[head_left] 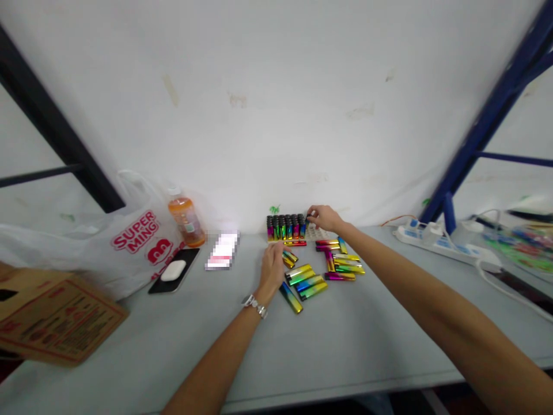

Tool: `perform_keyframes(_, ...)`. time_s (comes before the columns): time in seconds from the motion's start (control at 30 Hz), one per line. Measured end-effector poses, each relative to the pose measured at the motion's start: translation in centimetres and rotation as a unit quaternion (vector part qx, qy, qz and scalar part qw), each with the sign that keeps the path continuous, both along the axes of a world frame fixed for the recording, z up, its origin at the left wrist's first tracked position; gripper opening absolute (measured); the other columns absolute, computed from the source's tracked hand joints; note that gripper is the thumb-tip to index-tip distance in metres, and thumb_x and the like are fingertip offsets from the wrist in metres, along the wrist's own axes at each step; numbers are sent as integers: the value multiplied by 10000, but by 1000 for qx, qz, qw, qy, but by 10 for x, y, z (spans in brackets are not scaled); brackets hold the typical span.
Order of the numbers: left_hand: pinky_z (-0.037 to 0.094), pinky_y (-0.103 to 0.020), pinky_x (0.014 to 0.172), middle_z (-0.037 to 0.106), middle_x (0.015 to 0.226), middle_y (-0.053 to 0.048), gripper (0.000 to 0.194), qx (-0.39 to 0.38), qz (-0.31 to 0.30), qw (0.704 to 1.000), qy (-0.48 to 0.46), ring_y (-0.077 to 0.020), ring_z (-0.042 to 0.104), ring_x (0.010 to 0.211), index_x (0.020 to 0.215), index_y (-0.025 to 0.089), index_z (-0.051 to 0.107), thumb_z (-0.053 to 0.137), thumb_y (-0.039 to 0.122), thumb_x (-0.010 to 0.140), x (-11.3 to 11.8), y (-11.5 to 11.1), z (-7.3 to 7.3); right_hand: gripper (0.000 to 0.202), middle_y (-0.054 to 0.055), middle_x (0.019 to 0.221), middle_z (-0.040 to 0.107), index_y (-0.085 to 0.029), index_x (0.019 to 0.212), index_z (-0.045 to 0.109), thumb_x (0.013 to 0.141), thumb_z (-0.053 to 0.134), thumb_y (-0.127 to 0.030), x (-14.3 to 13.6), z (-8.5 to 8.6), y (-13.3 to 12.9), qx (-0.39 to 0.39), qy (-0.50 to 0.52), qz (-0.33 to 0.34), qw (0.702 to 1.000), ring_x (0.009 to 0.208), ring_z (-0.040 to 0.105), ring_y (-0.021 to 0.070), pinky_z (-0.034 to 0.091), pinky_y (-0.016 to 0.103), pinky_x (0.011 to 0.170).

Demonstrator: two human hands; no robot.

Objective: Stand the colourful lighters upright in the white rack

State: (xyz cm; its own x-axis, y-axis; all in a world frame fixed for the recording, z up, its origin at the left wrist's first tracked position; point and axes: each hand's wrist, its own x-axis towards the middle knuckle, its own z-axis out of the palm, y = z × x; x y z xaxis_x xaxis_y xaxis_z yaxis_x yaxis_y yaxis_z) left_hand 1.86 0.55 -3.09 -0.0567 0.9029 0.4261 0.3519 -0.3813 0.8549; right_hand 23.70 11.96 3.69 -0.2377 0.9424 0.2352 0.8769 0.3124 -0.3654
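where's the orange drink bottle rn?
In the head view, the orange bottle stands upright at the far left of the table, against the wall, between the white plastic bag and the tray of upright lighters.

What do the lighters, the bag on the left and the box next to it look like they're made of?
Lighters: glossy, metallic-looking rainbow casing with bright reflections; could be coated plastic. Black caps look like plastic.
Bag: thin, crinkled white plastic film, printed red.
Box: matte brown cardboard, printed red.
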Motion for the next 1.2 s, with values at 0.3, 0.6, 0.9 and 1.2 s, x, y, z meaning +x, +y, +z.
perform_keyframes(0.3, 427, -350, 905, 675, 902, -77, 547, -2, 7, 1000, -6, -197, 593, 907, 746, 193, 666, 272, 485, 988, 0, 0, -3, 275, 50, 1007, 756, -219, 1133, 673, 908, 554, -325, -9, 0, -1, 29, -40, -44, 998, 814, 687, 178, 463, 252, 716)
perform_keyframes(0.6, 435, -354, 916, 665, 906, -66, 513, -2, 28, 1000, 8, -204, 595, 937, 771, 209, 649, 253, 454, 988, -2, 1, -3, 394, 48, 1064, 740, -258, 1296, 598, 923, 473, -278, -13, -23, -16, 75, -56, -65, 993, 946, 662, 220, 461, 296, 785)
perform_keyframes(0.9, 419, -419, 993, 663, 975, -81, 537, -35, 82, 996, 4, -243, 587, 1020, 864, 204, 667, 226, 486, 984, -11, 8, -6, 410, 39, 971, 731, -217, 1301, 565, 906, 467, -268, -17, -30, -47, 125, 4, -75, 989, 855, 657, 199, 445, 274, 746)
perform_keyframes(1.2, 442, -405, 953, 668, 905, -78, 509, -27, 86, 996, 3, -239, 599, 956, 822, 201, 669, 258, 458, 979, -12, 12, -11, 375, 145, 1001, 745, -203, 1190, 650, 831, 579, -283, -51, -28, -75, 7, -220, 39, 975, 906, 692, 283, 466, 322, 752)
